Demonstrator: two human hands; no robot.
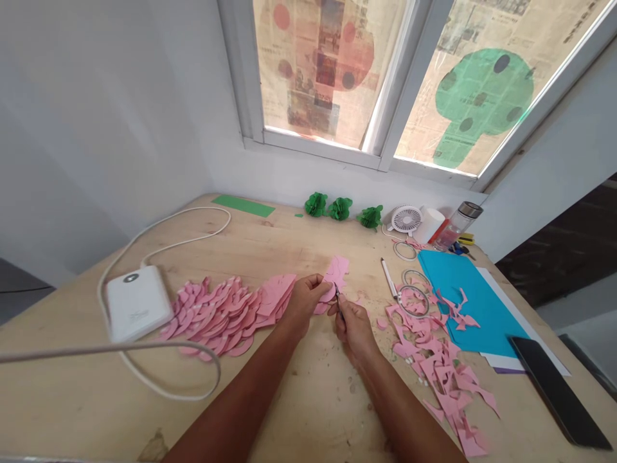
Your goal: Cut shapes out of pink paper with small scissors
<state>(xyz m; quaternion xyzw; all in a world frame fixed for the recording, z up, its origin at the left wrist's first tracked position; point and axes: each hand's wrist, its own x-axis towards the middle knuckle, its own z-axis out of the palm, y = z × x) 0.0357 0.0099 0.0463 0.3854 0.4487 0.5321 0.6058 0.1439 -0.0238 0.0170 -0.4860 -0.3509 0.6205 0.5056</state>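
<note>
My left hand point(307, 297) is closed on a piece of pink paper point(339, 267), pinching it near its lower left edge. My right hand point(355, 326) is closed around small dark scissors point(339, 299), their blades at the paper just right of my left fingertips. Most of the scissors' handle is hidden in my fingers. To the left of my hands lies a long row of overlapping cut pink paper pieces point(226, 315). Pink paper scraps point(441, 366) are heaped to the right of my right forearm.
A white power bank point(139, 305) with a looping cable stands at left. Green paper flowers point(340, 208), a small fan point(405, 219) and a glass bottle point(457, 225) line the back. Blue paper point(475, 302), a pen point(388, 278) and a black phone point(559, 389) lie at right.
</note>
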